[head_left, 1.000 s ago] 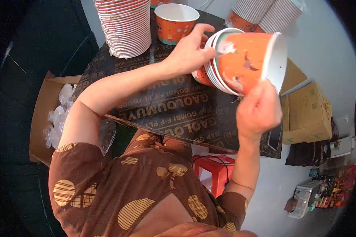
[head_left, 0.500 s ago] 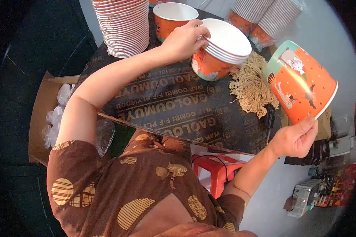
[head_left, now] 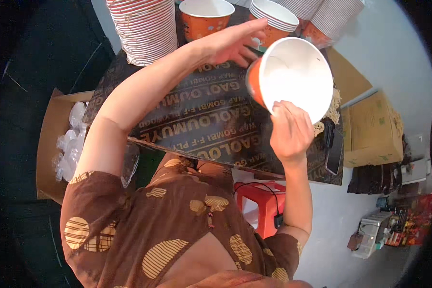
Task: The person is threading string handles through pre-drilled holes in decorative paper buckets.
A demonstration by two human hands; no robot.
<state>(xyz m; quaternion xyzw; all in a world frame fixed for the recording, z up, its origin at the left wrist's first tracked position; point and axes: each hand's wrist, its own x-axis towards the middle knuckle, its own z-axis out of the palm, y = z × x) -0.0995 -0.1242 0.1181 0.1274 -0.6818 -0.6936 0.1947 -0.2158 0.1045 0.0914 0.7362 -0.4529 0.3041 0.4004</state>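
An orange paper bucket (head_left: 257, 89) with a white inside is tilted above the table, its open mouth facing up and towards me. My right hand (head_left: 293, 132) pinches its near rim, thumb and fingers pressed together. Fingers apart, my left hand (head_left: 237, 43) reaches across to the bucket's far left side; whether its fingertips touch the bucket I cannot tell. Beyond that hand stands a short nested stack of the same buckets (head_left: 278, 21), partly hidden by my fingers. Another orange bucket (head_left: 206, 26) stands upright left of it. Cream string (head_left: 335, 103) lies mostly hidden behind the held bucket.
A tall stack of buckets (head_left: 146, 36) rises at the table's far left. Plastic-wrapped stacks (head_left: 336, 19) lean at the back right. A dark phone-like object (head_left: 333, 151) lies by the table's right edge. Cardboard boxes (head_left: 374, 129) stand right of the dark printed table (head_left: 201, 122); a red stool (head_left: 261, 206) is below.
My right hand has swung the bucket left and turned its mouth towards me. My left hand has let go of the short stack, which now stands farther back, and opened beside the held bucket.
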